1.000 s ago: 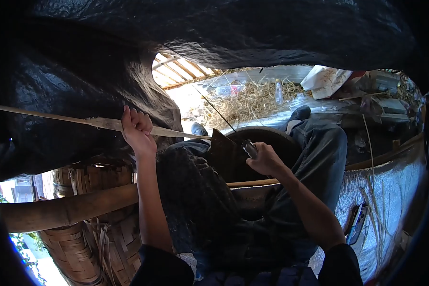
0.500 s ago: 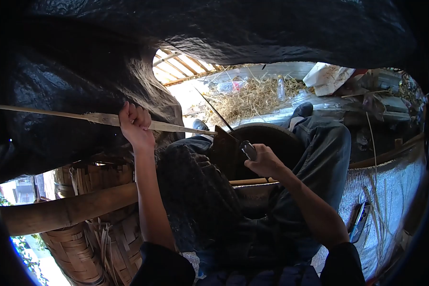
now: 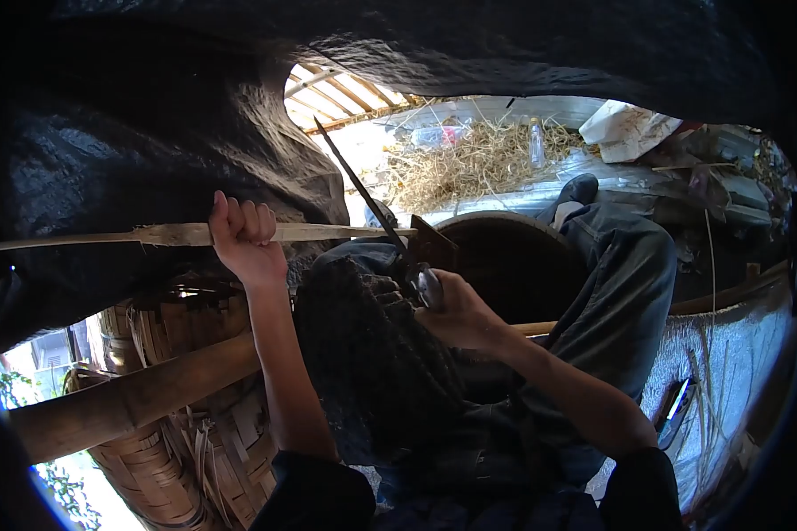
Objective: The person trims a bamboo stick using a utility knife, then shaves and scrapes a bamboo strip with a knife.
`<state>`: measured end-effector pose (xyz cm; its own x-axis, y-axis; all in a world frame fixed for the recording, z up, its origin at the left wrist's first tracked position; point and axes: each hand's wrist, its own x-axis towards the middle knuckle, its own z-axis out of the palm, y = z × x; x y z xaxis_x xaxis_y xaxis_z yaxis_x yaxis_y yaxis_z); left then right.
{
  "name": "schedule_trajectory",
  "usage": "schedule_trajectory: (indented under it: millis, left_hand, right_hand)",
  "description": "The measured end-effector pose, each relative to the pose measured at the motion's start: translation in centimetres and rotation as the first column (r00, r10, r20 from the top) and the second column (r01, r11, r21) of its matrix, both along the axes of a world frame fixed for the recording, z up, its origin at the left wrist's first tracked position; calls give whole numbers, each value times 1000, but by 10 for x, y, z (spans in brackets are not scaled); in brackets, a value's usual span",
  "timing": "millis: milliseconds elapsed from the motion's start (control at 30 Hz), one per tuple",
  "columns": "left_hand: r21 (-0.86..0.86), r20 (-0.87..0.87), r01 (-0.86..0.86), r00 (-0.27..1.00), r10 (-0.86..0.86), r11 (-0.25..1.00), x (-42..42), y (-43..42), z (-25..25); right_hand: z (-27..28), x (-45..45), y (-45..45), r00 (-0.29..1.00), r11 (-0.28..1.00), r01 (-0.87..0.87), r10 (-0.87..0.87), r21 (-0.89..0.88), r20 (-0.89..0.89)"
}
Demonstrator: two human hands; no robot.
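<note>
My left hand is closed round a long pale strip, which runs nearly level from the left edge to a dark flat piece above my knees. My right hand grips the handle of a long thin-bladed knife. Its blade points up and to the left, crossing the strip near its right end. A dark round container stands between my legs, beyond my right hand.
A thick bamboo pole and woven baskets are at the lower left. Straw, a clear bottle and a white sack lie ahead. Black sheeting hangs above and left. A phone-like object lies at the right.
My right hand has moved left and slightly down, and the knife blade now stands out larger across the strip. The left end of the strip sits lower. The view has shifted slightly.
</note>
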<state>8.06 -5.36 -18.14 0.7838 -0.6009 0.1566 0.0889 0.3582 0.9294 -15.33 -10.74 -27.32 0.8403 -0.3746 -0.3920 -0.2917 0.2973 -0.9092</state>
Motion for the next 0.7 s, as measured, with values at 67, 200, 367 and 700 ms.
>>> schedule_trajectory:
  millis: [67, 200, 367, 700]
  left_hand:
    - [1, -5, -31, 999, 31, 1000, -8, -2, 0]
    - [-2, 34, 28, 999, -28, 1000, -20, -6, 0]
    - [-5, 32, 24, 999, -24, 1000, -18, -5, 0]
    - [-13, 9, 7, 1000, -7, 1000, -8, -1, 0]
  right_hand:
    - [-17, 3, 8, 991, 996, 8, 4, 91, -133]
    - [-21, 4, -9, 977, 996, 28, -9, 84, -212]
    - [-8, 5, -14, 999, 997, 40, -38, -60, 34]
    - [-38, 13, -15, 990, 996, 64, -72, -65, -124]
